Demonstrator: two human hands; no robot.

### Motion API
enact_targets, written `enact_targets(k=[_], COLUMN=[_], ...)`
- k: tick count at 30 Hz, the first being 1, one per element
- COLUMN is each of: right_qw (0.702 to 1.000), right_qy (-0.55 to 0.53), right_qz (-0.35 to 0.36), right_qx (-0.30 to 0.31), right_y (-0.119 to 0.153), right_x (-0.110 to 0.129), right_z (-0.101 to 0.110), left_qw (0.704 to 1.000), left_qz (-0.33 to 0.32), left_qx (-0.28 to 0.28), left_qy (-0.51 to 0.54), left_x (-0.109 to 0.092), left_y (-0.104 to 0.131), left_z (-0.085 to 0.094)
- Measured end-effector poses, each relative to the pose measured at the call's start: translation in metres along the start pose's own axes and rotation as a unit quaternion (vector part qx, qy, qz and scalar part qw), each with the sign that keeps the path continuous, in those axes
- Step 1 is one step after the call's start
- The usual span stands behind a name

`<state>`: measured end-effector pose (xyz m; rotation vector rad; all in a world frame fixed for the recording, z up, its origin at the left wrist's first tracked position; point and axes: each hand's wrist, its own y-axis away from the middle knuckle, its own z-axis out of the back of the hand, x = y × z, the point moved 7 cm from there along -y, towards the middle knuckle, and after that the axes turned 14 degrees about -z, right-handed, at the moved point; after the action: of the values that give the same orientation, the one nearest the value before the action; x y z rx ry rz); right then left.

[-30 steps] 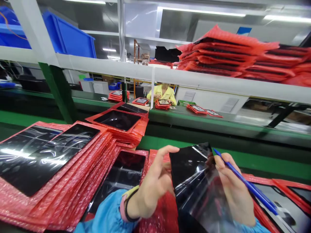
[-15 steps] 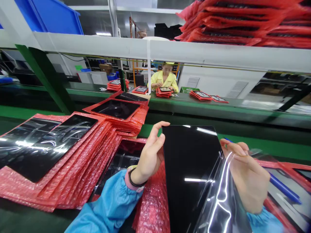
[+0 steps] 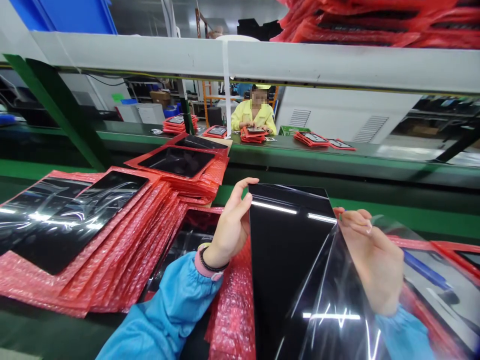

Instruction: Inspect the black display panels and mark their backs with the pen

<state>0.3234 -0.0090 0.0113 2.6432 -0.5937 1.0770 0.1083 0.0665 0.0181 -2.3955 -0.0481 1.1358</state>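
Note:
A black, glossy display panel [image 3: 285,260] stands tilted in front of me. My left hand [image 3: 232,220] grips its upper left edge, thumb in front and fingers behind. My right hand [image 3: 375,260] pinches a clear protective film [image 3: 337,300], which hangs loose and wrinkled over the panel's lower right part. Bright light streaks lie across film and panel. A blue pen [image 3: 427,270] sticks out to the right from behind my right hand; whether the fingers hold it is hidden. Below the panel is red bubble wrap [image 3: 234,305].
To the left, a fanned stack of red bubble-wrap bags [image 3: 123,255] carries black panels [image 3: 82,230]. Another panel stack [image 3: 180,161] lies behind it. Red-framed parts [image 3: 450,290] lie at right. A white shelf beam [image 3: 150,52] crosses above. Beyond the line sits a co-worker [image 3: 255,115] in yellow.
My right hand has moved slightly left and up with the film, which now spreads wider over the panel's lower right. The panel's reflections have shifted. The camera view has tilted slightly downward.

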Motion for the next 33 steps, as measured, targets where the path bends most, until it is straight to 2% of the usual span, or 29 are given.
enact_targets(k=[10, 15, 18, 21, 23, 25, 27, 29, 33], right_qw=[0.982, 0.974, 0.974, 0.975, 0.973, 0.97, 0.97, 0.971, 0.971], right_qy=[0.136, 0.219, 0.216, 0.193, 0.196, 0.211, 0.22, 0.219, 0.23], right_qz=[-0.024, -0.026, -0.053, -0.099, -0.1, -0.084, -0.079, -0.082, -0.055], right_qx=[-0.129, -0.046, -0.041, -0.051, -0.068, -0.08, -0.073, -0.054, -0.03], right_y=[0.007, 0.005, 0.002, -0.005, -0.01, -0.016, -0.019, -0.019, -0.012], right_x=[-0.005, -0.012, -0.021, -0.038, -0.048, -0.058, -0.069, -0.08, -0.093], right_z=[0.002, -0.009, -0.004, 0.013, 0.027, 0.038, 0.044, 0.045, 0.039], left_qw=[1.0, 0.998, 0.999, 0.994, 0.978, 0.96, 0.946, 0.932, 0.91], left_qz=[-0.001, -0.033, -0.008, 0.063, 0.112, 0.124, 0.148, 0.202, 0.289], left_qx=[-0.01, -0.014, -0.005, 0.009, 0.015, 0.009, 0.017, 0.044, 0.096], left_qy=[-0.019, -0.043, -0.035, -0.094, -0.173, -0.25, -0.288, -0.297, -0.283], left_x=[0.001, -0.003, 0.003, 0.016, 0.024, 0.025, 0.028, 0.035, 0.045], left_y=[-0.003, -0.005, -0.005, -0.004, 0.0, 0.006, 0.018, 0.034, 0.062], left_z=[0.003, 0.003, 0.008, 0.031, 0.059, 0.088, 0.109, 0.118, 0.112])
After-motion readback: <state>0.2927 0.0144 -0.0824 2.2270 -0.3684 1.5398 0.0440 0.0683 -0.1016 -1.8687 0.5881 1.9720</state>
